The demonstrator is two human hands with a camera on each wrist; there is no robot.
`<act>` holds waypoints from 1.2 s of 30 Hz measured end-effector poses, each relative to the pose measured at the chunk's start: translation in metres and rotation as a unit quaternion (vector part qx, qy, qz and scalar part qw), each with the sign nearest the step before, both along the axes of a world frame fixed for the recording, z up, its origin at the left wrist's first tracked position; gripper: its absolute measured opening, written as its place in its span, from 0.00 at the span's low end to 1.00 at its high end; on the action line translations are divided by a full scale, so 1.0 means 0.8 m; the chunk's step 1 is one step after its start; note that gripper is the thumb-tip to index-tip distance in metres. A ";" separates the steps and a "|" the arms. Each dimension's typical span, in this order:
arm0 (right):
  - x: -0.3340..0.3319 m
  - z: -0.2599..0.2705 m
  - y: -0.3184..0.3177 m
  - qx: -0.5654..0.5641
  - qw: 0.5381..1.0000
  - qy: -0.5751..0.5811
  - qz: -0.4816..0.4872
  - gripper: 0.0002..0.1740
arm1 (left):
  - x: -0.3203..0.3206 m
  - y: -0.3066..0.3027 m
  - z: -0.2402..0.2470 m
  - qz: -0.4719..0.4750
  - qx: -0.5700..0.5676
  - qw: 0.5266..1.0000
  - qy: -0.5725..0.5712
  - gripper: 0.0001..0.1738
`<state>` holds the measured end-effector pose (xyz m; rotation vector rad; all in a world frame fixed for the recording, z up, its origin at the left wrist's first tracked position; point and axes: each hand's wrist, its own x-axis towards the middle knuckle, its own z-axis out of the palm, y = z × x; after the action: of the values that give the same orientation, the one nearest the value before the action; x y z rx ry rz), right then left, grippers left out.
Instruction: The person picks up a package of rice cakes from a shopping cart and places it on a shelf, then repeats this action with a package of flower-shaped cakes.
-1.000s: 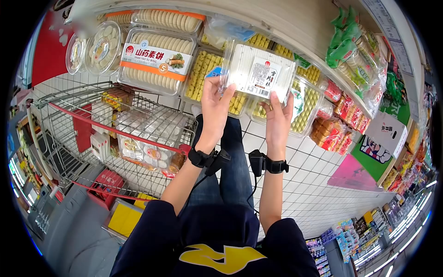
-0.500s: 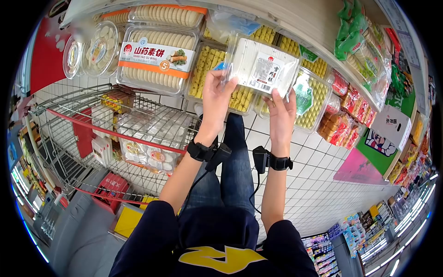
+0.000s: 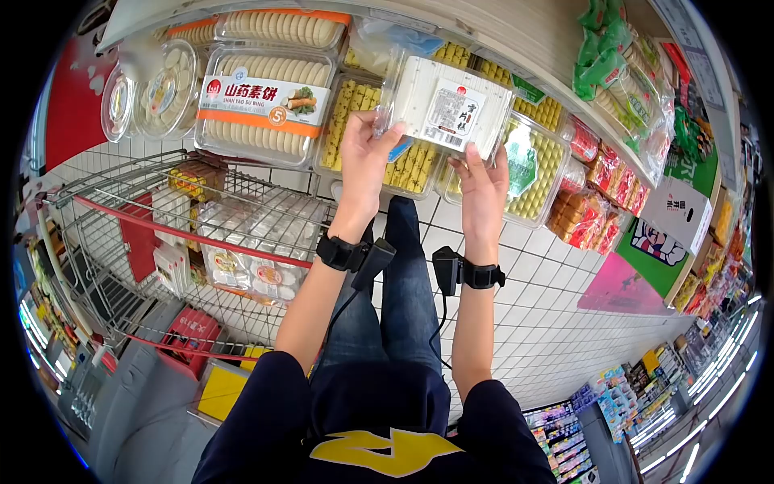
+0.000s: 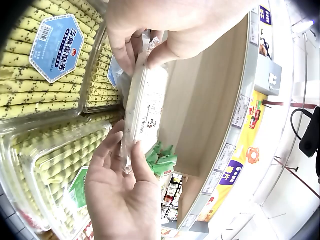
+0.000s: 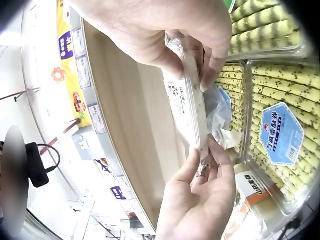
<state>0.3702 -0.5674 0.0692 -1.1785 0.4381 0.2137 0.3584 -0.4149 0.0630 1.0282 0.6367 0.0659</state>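
A clear-wrapped pack of white sliced cake with a white printed label is held up in front of the shelf. My left hand pinches its left end between thumb and fingers. At the lower right corner, my right hand grips it the same way, thumb on the label side. The left wrist view shows the pack nearly edge-on between both hands. Behind it are clear boxes of yellow egg rolls, some with dark specks, and a box with a green label.
To the left, a wire shopping cart holds several packaged goods. A large box of round biscuits and round tubs stand above it. Red bread packs and green-topped bags lie to the right. A wooden shelf edge runs behind.
The head view has shifted a little. Both hands keep hold of the pack, which shows less glare than a second ago and stays in nearly the same place before the egg rolls.
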 end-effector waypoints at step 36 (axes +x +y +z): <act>0.200 0.039 -0.069 -0.513 0.851 -0.106 0.032 0.19 | 0.186 -0.043 0.053 -0.191 0.161 0.968 0.008 0.30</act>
<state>0.5303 -0.6228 0.1008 -2.2495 0.3068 -0.1318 0.5070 -0.4497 0.1050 1.4526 0.4397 -0.1827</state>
